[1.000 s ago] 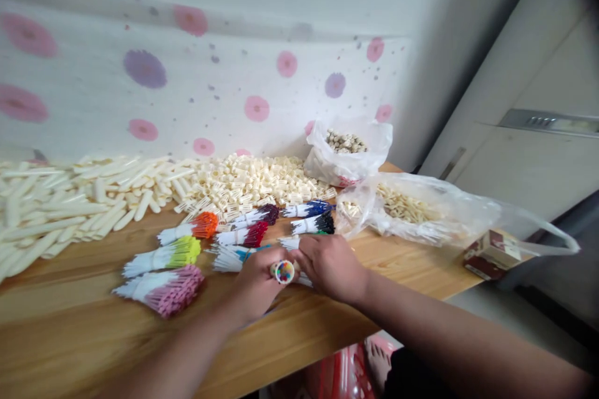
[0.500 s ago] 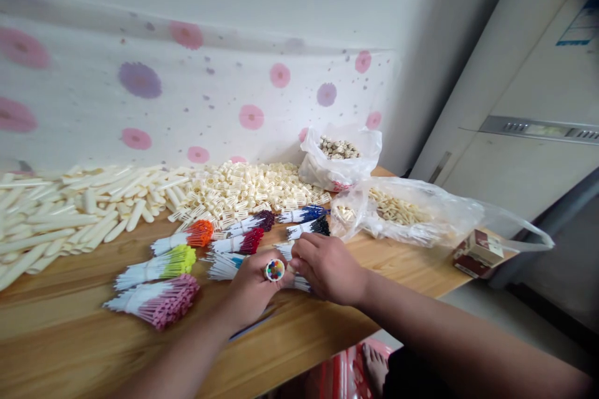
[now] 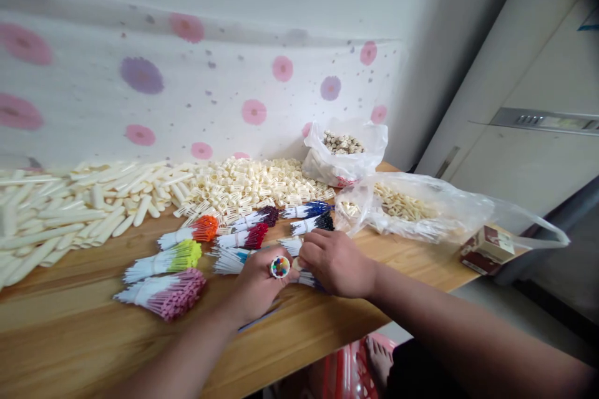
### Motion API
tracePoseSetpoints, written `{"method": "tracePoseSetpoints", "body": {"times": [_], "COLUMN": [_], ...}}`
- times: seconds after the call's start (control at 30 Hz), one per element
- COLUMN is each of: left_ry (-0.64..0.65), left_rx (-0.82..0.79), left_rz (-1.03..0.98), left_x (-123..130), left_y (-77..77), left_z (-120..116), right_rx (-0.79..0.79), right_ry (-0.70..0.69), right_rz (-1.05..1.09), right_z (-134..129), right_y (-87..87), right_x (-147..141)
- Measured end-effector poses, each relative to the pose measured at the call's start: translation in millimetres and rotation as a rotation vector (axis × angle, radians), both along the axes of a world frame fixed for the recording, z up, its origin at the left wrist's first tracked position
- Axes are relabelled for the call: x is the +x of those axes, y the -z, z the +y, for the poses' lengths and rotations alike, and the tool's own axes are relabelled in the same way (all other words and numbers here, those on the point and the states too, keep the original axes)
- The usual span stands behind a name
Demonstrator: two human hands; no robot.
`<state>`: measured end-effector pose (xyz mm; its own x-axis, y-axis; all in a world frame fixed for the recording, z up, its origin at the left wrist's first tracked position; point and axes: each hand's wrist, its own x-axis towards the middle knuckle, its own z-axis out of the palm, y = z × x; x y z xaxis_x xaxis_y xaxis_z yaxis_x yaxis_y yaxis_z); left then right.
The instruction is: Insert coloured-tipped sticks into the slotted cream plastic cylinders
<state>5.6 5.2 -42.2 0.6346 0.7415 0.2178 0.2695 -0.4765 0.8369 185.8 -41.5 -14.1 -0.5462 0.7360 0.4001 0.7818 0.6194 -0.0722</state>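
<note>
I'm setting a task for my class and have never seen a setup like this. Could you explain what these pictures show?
There is no machine: these are one person's bare hands. Every picture comes from one camera worn on the head, looking forward and down at a wooden table.

The left hand holds a pale tube, its open end facing the camera, with tips of several colours inside. The right hand is curled close beside it; its exact grip is hidden.

Around them lie bundles of white sticks with coloured ends. Behind are heaps of long cream tubes and small cream parts. To the right are two plastic bags of small pieces and a little box.
</note>
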Motion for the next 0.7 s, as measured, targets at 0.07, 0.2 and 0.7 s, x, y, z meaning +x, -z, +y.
{"method": "tracePoseSetpoints", "body": {"times": [0.07, 0.2, 0.7], "left_ry": [-0.028, -0.102, -0.110], "left_rx": [0.027, 0.041, 0.187], "left_rz": [0.025, 0.028, 0.028], "left_x": [0.0, 1.2, 0.4], "left_y": [-0.8, -1.6, -2.0], "left_z": [-0.5, -1.9, -2.3], "right_rx": [-0.160, -0.265, -0.208], "right_ry": [0.091, 0.136, 0.187], "right_rz": [0.094, 0.174, 0.104], "right_z": [-0.8, -1.5, -0.9], "right_y": [-0.3, -3.0, -1.4], "right_x": [-3.5, -4.4, -8.5]}}
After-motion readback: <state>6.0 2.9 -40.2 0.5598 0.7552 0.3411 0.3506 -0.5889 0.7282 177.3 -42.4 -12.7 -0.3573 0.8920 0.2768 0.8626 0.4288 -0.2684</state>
